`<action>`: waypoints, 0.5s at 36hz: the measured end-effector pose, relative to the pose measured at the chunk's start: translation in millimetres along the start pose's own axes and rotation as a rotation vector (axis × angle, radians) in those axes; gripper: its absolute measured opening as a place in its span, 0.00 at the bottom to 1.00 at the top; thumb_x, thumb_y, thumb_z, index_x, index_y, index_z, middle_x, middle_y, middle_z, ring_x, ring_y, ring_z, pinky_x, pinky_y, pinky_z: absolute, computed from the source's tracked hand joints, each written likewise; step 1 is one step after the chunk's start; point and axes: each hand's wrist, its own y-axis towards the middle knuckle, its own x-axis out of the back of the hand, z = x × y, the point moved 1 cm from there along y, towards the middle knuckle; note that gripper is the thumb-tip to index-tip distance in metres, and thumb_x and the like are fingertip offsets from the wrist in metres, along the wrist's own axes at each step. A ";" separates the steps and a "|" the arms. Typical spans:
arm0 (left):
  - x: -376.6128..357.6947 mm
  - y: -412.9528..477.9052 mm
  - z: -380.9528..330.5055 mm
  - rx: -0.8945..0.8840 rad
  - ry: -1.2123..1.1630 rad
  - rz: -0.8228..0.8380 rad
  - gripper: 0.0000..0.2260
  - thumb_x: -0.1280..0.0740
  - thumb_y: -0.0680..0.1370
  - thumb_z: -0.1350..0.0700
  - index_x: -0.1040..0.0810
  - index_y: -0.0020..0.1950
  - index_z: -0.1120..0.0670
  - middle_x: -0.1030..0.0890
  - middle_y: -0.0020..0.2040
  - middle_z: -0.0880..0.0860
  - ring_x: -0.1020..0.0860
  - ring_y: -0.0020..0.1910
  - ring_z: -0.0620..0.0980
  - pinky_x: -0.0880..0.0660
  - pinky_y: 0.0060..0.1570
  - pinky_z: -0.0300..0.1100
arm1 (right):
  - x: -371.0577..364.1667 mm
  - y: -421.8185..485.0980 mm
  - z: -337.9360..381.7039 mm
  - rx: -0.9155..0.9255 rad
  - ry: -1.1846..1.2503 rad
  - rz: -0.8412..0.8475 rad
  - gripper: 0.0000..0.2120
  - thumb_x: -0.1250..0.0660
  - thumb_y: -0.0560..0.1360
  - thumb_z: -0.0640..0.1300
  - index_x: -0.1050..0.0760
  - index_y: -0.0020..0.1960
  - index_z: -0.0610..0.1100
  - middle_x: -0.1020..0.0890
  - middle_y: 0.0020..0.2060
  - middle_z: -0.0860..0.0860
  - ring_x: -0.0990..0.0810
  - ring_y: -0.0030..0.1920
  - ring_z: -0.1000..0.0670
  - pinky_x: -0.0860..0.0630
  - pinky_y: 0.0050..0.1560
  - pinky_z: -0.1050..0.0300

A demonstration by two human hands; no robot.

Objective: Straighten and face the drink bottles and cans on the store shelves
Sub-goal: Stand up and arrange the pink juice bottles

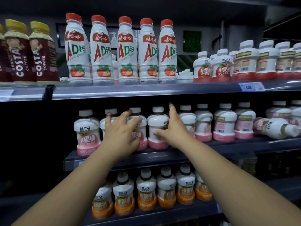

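Note:
On the middle shelf (162,158) stands a row of small white bottles with pink bases. My left hand (119,133) curls round one pink bottle (141,128), third from the left, thumb across its front. My right hand (171,128) lies against the right side of the neighbouring pink bottle (157,124). Its thumb touches the front and its fingers stretch straight up. Some bottles further right show their barcode backs (224,126). At the far right one pink bottle (273,128) lies on its side, cap pointing right.
The top shelf holds Costa coffee bottles (40,51), tall red-capped AD bottles (104,51) and small red-based bottles (219,67), several turned backwards. Orange-based bottles (146,190) fill the shelf below. The space left of the pink row is dark.

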 end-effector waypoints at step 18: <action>-7.5 -7.1 3.5 -0.051 0.067 -0.036 0.36 0.29 0.63 0.47 0.29 0.72 0.48 0.26 0.65 0.60 0.26 0.65 0.60 0.47 0.72 0.67 | -33.4 -34.0 -23.4 -0.103 -0.131 -0.013 0.54 0.29 0.74 0.57 0.68 0.81 0.51 0.24 0.67 0.44 0.21 0.57 0.41 0.23 0.57 0.47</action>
